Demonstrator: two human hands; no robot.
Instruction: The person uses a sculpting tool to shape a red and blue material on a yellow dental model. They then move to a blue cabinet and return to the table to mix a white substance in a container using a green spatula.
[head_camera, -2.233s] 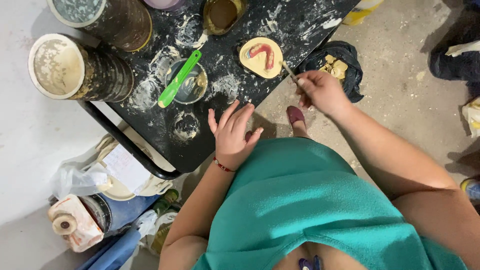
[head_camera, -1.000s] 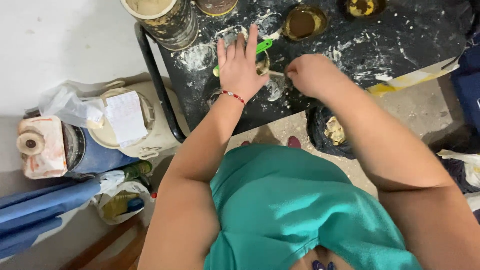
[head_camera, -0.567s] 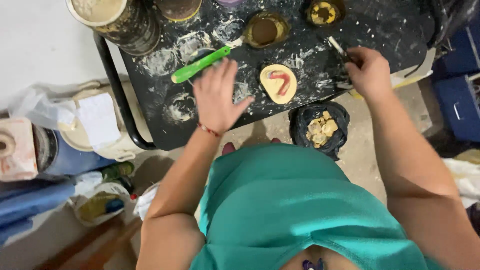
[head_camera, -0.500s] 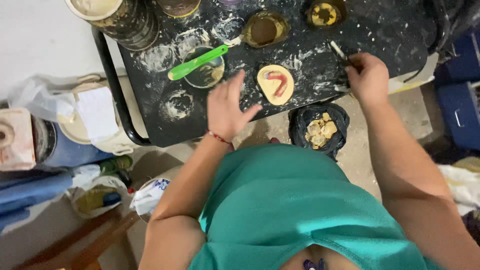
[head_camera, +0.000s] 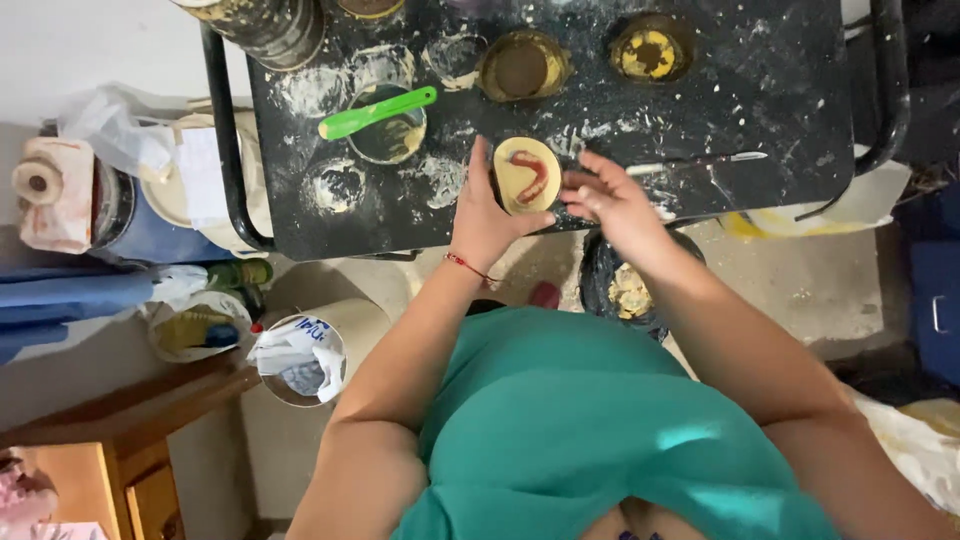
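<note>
Left hand around flat mould

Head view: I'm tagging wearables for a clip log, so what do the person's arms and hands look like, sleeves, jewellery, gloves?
Both arms are bare from the shoulder down, with no sleeves showing below the teal green top. The left hand has a thin red cord bracelet at the wrist. The right hand shows no bracelet. No gloves, rings or watch are visible.

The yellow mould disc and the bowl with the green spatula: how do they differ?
The yellow mould disc is a solid puck with a red horseshoe shape on top, while the bowl is hollow. The left hand and right hand touch the disc; the bowl stands alone with the green spatula across it. Both are round and sit on the black table.
</note>
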